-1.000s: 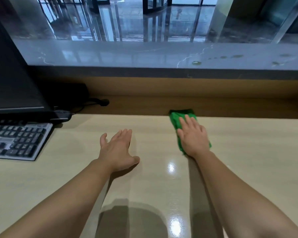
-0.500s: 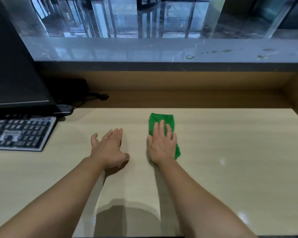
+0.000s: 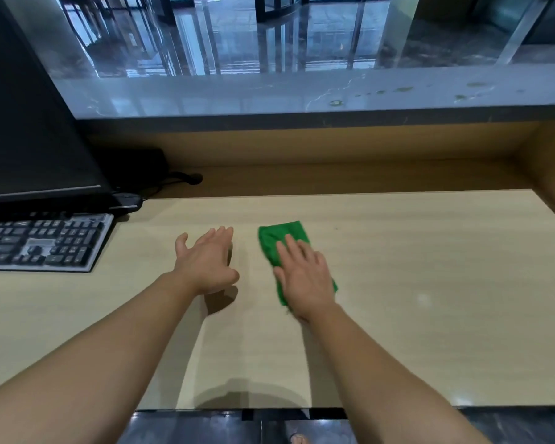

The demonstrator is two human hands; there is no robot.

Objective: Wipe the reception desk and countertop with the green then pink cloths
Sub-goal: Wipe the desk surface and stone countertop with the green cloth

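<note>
A folded green cloth point(image 3: 277, 240) lies on the pale wooden reception desk point(image 3: 430, 283), near its middle. My right hand point(image 3: 305, 278) presses flat on the cloth, fingers spread, covering its near half. My left hand point(image 3: 205, 264) rests palm down on the bare desk just left of the cloth, fingers together and thumb out, holding nothing. Above and behind the desk runs the grey marble countertop point(image 3: 302, 94), with some spots toward its right end. No pink cloth is in view.
A keyboard point(image 3: 42, 245) sits at the desk's left edge, under a black monitor point(image 3: 29, 139). A black box with cables point(image 3: 148, 174) stands on the recessed shelf behind. A wooden side wall point(image 3: 551, 174) closes the desk at the right.
My right hand slid the green cloth from the back of the desk toward me and leftward, then slightly right. My left hand has stayed planted on the desk.
</note>
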